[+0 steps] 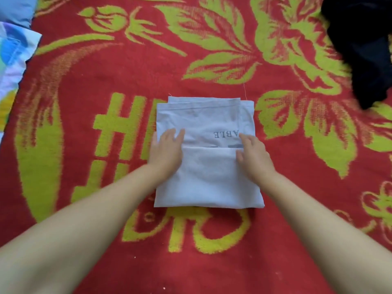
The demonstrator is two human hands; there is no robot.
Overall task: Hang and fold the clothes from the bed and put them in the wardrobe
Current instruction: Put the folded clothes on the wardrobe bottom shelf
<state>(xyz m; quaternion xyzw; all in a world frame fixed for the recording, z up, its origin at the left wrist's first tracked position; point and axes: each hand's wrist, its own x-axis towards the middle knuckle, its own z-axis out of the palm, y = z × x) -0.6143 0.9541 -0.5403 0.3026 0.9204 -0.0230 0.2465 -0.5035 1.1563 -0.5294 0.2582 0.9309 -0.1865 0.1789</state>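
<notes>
White cotton, folded into a near-square packet, lies at the centre of the frame: a T-shirt (209,166) resting on a red blanket (89,85) woven with yellow-green flowers, leaves and large characters. The shirt's lower part is folded up over itself, its edge forming a horizontal line across the middle of the packet, and above that line grey printed letters show upside down, reading "ABLE", with a dark strip of print just below them. At the top of the packet, stitched hems lie stacked in slightly offset layers.

Both bare forearms reach in from the bottom corners of the frame. The left hand (166,149) lies flat on the left edge of the shirt, fingers straight and together, palm down, pressing the cloth rather than gripping it. The right hand (253,154) rests on the right side of the shirt across the fold line, fingers extended and slightly bent, thumb spread toward the middle; it holds nothing between fingers and thumb.

In the upper right corner a dark, almost black garment (364,45) lies crumpled on the blanket, well apart from the shirt. Along the left edge of the frame sits a light fabric (14,49) printed in blue, white and yellow, with a plain blue piece (16,8) above it.
</notes>
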